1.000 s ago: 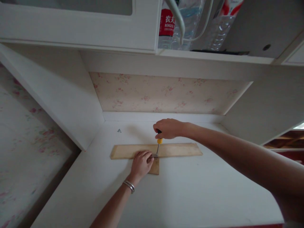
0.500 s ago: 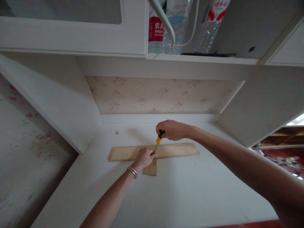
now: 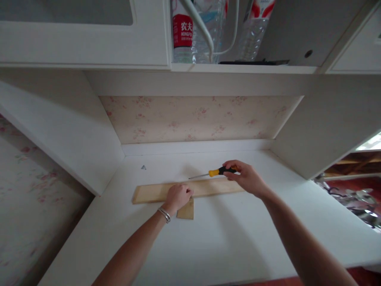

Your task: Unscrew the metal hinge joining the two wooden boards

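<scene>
A long wooden strip (image 3: pixel 149 193) lies across the white desk (image 3: pixel 226 238), with a short wooden piece (image 3: pixel 186 210) butting against its near edge. My left hand (image 3: pixel 177 196), a bracelet on its wrist, rests closed on the joint between the two pieces; what is under its fingers is hidden. My right hand (image 3: pixel 247 178) holds a screwdriver (image 3: pixel 212 173) with a yellow and black handle. The screwdriver lies almost level above the strip, its tip pointing left.
A small metal part (image 3: pixel 143 167) lies at the back left of the desk. White side panels enclose the alcove, floral wallpaper (image 3: pixel 193 119) behind. A shelf above carries water bottles (image 3: pixel 182 31) and a white cable. The desk's front edge is near me.
My right hand has lifted the screwdriver off the joint and swung it right, from upright to nearly level. My left hand stayed on the wood. The view shifted slightly.
</scene>
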`<state>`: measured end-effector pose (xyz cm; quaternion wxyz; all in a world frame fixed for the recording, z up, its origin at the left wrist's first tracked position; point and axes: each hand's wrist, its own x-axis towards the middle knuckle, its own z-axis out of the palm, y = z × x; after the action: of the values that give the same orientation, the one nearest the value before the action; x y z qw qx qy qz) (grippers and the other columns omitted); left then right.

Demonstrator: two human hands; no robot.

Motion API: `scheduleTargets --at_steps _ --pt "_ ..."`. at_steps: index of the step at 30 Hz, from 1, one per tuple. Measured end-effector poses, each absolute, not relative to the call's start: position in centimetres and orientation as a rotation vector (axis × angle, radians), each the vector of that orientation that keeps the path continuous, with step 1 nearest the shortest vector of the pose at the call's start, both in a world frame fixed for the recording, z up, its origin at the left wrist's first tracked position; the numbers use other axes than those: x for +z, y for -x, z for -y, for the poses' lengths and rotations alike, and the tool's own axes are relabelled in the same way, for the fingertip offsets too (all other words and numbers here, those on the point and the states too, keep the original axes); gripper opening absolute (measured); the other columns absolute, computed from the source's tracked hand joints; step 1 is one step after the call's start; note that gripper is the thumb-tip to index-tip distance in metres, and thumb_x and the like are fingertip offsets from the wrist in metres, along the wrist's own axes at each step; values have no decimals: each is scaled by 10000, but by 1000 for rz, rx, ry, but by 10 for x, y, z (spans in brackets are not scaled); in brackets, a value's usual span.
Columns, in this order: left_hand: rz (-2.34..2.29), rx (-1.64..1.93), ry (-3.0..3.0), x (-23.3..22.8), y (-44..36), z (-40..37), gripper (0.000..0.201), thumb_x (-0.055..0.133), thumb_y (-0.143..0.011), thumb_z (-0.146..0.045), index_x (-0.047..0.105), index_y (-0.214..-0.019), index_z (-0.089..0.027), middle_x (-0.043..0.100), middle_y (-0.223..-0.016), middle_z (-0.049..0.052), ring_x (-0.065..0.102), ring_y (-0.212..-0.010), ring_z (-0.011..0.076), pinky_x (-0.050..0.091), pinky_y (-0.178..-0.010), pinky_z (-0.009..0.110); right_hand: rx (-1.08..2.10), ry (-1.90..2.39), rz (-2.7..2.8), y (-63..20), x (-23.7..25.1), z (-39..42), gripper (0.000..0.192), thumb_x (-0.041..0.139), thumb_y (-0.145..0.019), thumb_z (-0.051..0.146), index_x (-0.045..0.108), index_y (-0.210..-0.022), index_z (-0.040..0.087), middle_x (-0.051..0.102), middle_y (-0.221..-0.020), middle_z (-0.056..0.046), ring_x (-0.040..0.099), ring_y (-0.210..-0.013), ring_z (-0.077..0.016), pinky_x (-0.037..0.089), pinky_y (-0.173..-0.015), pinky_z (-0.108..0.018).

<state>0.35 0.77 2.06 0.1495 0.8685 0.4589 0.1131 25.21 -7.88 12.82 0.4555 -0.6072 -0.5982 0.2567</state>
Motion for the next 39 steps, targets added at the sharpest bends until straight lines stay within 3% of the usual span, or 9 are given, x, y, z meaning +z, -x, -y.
scheduleTargets --at_steps 7,14,22,27,34,39 --pt "-1431 312 -2563 25 -14 -6 336 411 -877 -335 712 -799 -207 709 -877 106 643 -797 211 416 -678 281 797 1382 849 -259 46 113 323 773 -651 389 589 -842 205 582 -1118 -38 585 -909 -184 558 -679 -308" --pt "-1410 462 -2339 25 6 -44 452 401 -888 -512 659 -716 -183 698 -751 65 604 -677 159 351 -598 243 795 1320 622 -242 9 127 328 791 -631 375 598 -839 210 578 -1166 -34 607 -948 -203 571 -717 -332" --pt "-1575 645 -2215 6 76 -108 293 520 -844 -446 673 -823 -197 711 -857 26 631 -777 166 446 -720 245 827 1324 555 -224 -29 136 308 785 -639 364 591 -829 217 599 -1149 -23 603 -986 -220 573 -741 -336" --pt "-1763 624 -2169 -4 115 -138 208 549 -834 -386 692 -879 -240 715 -949 15 638 -882 189 454 -818 281 784 1340 503 -214 -45 139 329 796 -606 388 600 -814 225 610 -1160 -25 623 -956 -217 567 -700 -294" --pt "-1907 526 -2109 -19 135 -170 191 574 -799 -374 699 -885 -258 720 -966 5 641 -892 202 459 -751 273 774 1403 567 -211 -49 136 336 801 -602 383 618 -833 221 630 -1128 -35 638 -810 -172 551 -680 -275" --pt "-1922 484 -2111 -22 137 -185 200 581 -780 -375 714 -841 -239 721 -961 25 641 -885 207 452 -742 266 757 1403 578 -210 -50 135 342 787 -620 410 621 -865 238 632 -1113 -35 637 -827 -187 554 -674 -288"
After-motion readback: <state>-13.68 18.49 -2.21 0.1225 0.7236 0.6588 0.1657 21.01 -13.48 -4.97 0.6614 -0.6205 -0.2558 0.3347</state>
